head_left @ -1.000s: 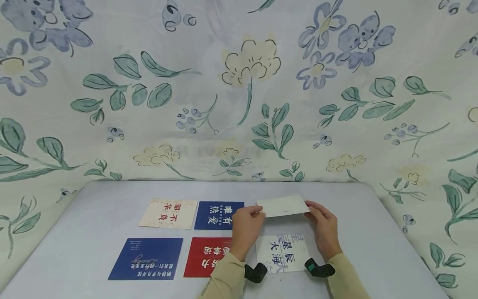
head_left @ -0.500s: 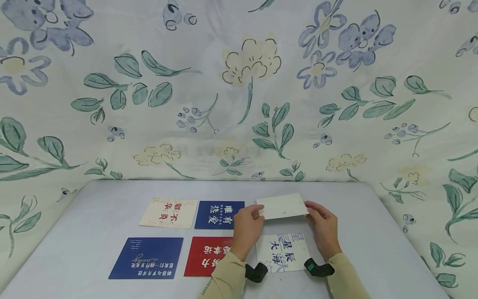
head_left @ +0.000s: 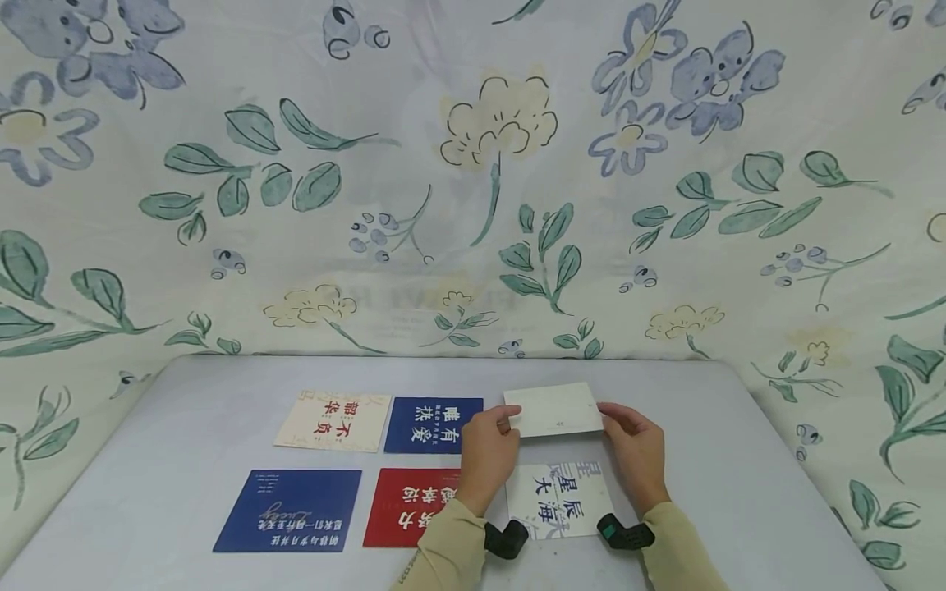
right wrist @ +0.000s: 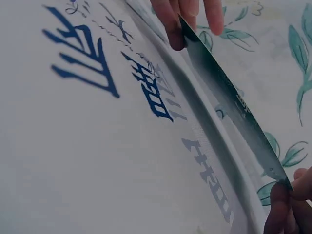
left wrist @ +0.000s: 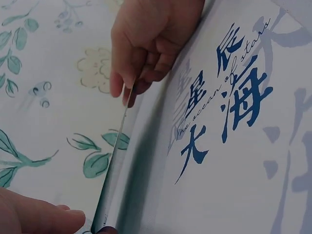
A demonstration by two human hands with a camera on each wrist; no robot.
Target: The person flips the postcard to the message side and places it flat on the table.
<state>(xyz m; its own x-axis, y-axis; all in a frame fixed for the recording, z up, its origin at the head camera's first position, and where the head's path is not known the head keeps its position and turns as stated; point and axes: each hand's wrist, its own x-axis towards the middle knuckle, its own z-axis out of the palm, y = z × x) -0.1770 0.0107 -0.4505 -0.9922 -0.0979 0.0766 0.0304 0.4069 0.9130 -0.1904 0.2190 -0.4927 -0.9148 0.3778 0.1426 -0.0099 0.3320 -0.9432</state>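
Observation:
A card (head_left: 553,412), plain off-white on the side facing up, is held by both hands over the back right of the table. My left hand (head_left: 491,460) pinches its left edge between thumb and fingers. At the opposite edge, my right hand (head_left: 637,456) pinches the near right corner. The right wrist view shows the card's dark green printed underside (right wrist: 229,97), slightly bowed and raised at its near edge. Just in front lies a white card with blue Chinese characters (head_left: 557,502), also large in the left wrist view.
Left of the hands lie a cream card with red characters (head_left: 332,421), a blue card (head_left: 421,425), a red card (head_left: 399,513) partly behind the left forearm, and a larger blue card (head_left: 288,510). A floral cloth (head_left: 414,205) hangs behind the grey-white table (head_left: 170,460).
The held card has shifted slightly left and its upper face shows more fully. My right hand has moved a little left with it; the left hand has barely moved. The other cards lie unchanged.

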